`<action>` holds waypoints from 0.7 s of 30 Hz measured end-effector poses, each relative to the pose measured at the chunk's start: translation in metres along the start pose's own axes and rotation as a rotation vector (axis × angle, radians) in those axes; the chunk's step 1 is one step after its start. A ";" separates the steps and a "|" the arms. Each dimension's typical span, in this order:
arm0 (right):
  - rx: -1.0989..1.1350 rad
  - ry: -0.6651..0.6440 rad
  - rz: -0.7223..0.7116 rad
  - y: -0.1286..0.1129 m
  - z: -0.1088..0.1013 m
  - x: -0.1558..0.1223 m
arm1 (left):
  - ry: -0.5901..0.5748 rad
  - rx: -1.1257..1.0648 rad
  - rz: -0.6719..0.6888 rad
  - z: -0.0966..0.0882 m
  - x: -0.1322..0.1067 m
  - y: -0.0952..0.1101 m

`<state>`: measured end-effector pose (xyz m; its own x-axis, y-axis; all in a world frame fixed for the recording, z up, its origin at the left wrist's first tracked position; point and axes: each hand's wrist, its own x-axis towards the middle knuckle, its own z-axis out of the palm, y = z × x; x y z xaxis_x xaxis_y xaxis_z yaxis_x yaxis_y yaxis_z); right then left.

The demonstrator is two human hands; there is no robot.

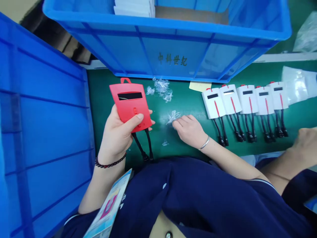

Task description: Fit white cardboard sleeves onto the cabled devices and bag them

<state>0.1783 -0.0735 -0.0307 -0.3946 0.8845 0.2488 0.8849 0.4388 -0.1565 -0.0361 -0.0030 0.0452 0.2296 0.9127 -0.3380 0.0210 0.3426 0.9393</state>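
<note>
Green workbench (195,102), bounded by blue crates (123,46); the red housing (126,108) is held above it, near the left-hand crate; the left hand (116,127) is closed round it, thumb across the face; the right hand (189,129) is bunched low at the clear plastic pieces (174,115), fingertips hidden, so whether it grips one cannot be told. In my judgement, good practice here: hold the housing steady, thumb clear of its small slots, leads hanging free; part a single clear piece from the tangle by fingertip; check it before lifting.

Count: blue crates, two; white housings (247,102), five, in a row to the right; red housing, one; black leads (138,143), two per housing, twelve in all; clear plastic pieces, in several loose clusters, too tangled to number individually.
</note>
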 end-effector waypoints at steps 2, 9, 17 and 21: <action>0.032 -0.009 0.031 0.000 -0.009 0.001 | 0.006 -0.032 0.002 0.000 0.001 0.007; 1.175 0.110 0.253 -0.015 -0.043 0.019 | -0.119 -0.210 -0.019 0.028 -0.004 0.022; 1.902 -0.116 0.309 -0.013 -0.021 0.011 | -0.157 0.832 0.860 0.028 0.099 0.121; 1.742 0.079 0.381 -0.005 -0.024 0.002 | -0.075 1.574 0.630 0.015 0.218 0.174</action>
<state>0.1795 -0.0778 -0.0067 -0.1931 0.9812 -0.0069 -0.3634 -0.0781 -0.9283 0.0325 0.2526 0.1362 0.6200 0.7834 0.0436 0.7797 -0.6213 0.0774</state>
